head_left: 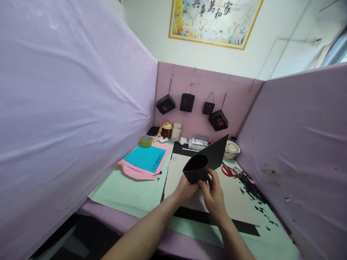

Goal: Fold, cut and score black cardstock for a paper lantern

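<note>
Your left hand (187, 187) and right hand (214, 193) meet just above the bench (130, 195), and both sets of fingers are closed on the lower edge of a black sheet of paper (207, 160), pinching it so the near part stays curled into an open tube while the far corner stands up in a point. Held this way, the curl faces you and the sheet stays off the surface. Beneath your hands lies a pale board (238, 202) with a black strip (206, 216) along its near edge, which looks like a working surface that protects the green mat under it. To your right, red scissors (229, 170) rest within reach, with black paper scraps (252, 191) scattered just beyond them toward the partition. To your left sits a stack of pink and blue sheets (146, 160), kept apart from the scraps. Farther back are a roll of green tape (146, 141), a few jars (171, 130), a box of pens (199, 142) and a bowl (232, 148). Four small black paper lanterns (187, 103) hang on the back partition.
</note>
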Motion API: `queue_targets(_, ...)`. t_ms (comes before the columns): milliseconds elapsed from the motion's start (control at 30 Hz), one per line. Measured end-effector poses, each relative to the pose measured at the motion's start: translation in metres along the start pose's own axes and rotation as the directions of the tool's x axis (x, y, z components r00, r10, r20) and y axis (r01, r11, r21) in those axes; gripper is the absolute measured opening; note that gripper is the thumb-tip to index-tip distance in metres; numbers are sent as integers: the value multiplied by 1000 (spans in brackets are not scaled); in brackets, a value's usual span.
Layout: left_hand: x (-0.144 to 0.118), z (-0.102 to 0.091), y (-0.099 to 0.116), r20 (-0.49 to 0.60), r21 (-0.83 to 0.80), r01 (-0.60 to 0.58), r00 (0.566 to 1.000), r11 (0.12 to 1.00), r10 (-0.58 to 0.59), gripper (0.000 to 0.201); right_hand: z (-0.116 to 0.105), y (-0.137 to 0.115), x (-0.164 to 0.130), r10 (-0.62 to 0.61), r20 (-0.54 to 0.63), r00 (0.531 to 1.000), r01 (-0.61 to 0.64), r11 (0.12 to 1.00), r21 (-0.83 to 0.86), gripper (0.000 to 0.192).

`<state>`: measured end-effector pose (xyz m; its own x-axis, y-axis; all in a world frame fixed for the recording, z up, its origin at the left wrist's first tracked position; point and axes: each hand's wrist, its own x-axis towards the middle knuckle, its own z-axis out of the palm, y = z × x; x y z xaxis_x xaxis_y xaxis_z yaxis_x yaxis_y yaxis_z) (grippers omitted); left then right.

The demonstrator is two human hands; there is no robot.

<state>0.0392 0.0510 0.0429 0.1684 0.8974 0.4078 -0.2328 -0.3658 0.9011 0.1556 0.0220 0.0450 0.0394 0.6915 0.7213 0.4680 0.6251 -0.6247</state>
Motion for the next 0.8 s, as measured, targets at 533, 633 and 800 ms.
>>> queue_targets(533,-2,-2,-3,-73,-11,13,997,1000,-13,36,1,-10,-1,-90,-141,986,70,988,-141,32)
queue_targets(633,-2,-3,-6,-95,-5,28,995,1000,-28,35,2,-12,0,-92,-138,986,73,988,-137,34)
queue_targets(800,-2,-4,-9,-79,-1,48,996,999,-48,33,2,-14,0,-110,-129,986,91,986,-142,37)
